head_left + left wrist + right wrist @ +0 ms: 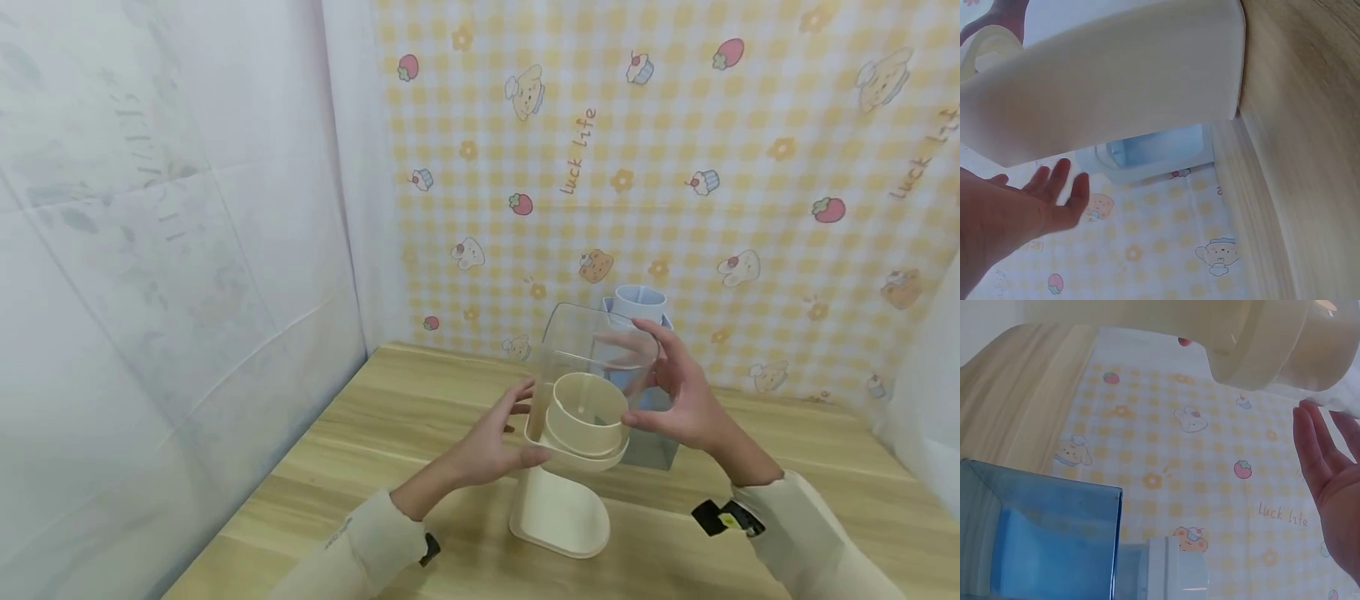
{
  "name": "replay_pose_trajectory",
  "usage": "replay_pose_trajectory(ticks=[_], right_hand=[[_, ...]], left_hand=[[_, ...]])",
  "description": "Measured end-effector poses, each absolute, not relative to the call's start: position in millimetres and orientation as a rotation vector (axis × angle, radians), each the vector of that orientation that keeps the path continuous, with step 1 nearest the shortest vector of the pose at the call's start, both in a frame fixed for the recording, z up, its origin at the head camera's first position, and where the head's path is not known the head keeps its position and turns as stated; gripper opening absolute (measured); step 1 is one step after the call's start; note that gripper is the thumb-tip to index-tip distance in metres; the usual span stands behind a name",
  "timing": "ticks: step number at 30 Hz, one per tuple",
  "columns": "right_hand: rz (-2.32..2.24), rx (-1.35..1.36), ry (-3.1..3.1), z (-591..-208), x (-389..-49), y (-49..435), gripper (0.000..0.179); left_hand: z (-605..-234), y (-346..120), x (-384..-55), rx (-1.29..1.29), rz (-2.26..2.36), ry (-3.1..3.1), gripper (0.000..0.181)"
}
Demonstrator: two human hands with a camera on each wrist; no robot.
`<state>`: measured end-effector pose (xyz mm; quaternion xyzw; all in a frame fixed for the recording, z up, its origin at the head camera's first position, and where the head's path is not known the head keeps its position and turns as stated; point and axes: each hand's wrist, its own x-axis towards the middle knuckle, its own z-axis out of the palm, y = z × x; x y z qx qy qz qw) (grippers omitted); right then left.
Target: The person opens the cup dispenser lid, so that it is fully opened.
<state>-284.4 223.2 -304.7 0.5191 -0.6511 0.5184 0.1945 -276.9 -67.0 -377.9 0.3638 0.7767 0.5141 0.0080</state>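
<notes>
A cream pet-feeder-like stand [558,512] has an upper ring holder with a cream round collar [587,421]. A clear plastic tank [585,333] rises around and above that collar. My right hand [686,400] holds the tank's right side, thumb low and fingers higher up; in the right wrist view its fingers [1319,447] lie along the clear wall. At the holder's left is my left hand [491,437], its thumb by the front rim. The left wrist view shows its fingers [1063,187] loosely bent beside the cream column [1116,87], with a gap visible.
Behind the tank stands a similar blue unit [639,304] with a clear grey-blue body, close to the right hand. Wood-grain table [360,475] lies beneath. A yellow checked cloth [660,108] hangs at the back, a white curtain [180,250] at left.
</notes>
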Motion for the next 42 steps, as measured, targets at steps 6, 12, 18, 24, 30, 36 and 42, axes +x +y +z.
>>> replay_pose_trajectory(ticks=[6,12,18,24,30,36,42], right_hand=[[1.521,1.541,-1.825,-304.2,-283.2,210.0,0.102],[1.559,1.512,-1.832,-305.0,-275.7,198.9,0.11],[1.543,1.444,-1.816,-308.5,-268.1,191.3,0.128],[1.49,1.37,-1.703,-318.6,-268.7,181.5,0.131],[1.465,1.327,-1.664,-325.6,-267.8,177.7,0.126],[1.463,1.323,-1.67,-324.2,-267.0,180.3,0.121],[1.446,1.339,-1.739,-317.1,-267.0,186.4,0.131]], left_hand=[[-382.3,-70.8,-278.1,1.292,1.693,2.359,0.104],[-390.7,-66.7,-281.2,1.355,1.81,2.37,0.101],[-393.5,-61.2,-280.4,1.326,1.843,2.372,0.101],[-392.7,-57.8,-280.1,1.341,1.835,2.389,0.107],[-393.7,-56.8,-279.5,1.321,1.833,2.359,0.103],[-388.7,-56.5,-273.5,1.281,1.75,2.367,0.103],[-382.4,-50.8,-272.7,1.232,1.722,2.414,0.099]])
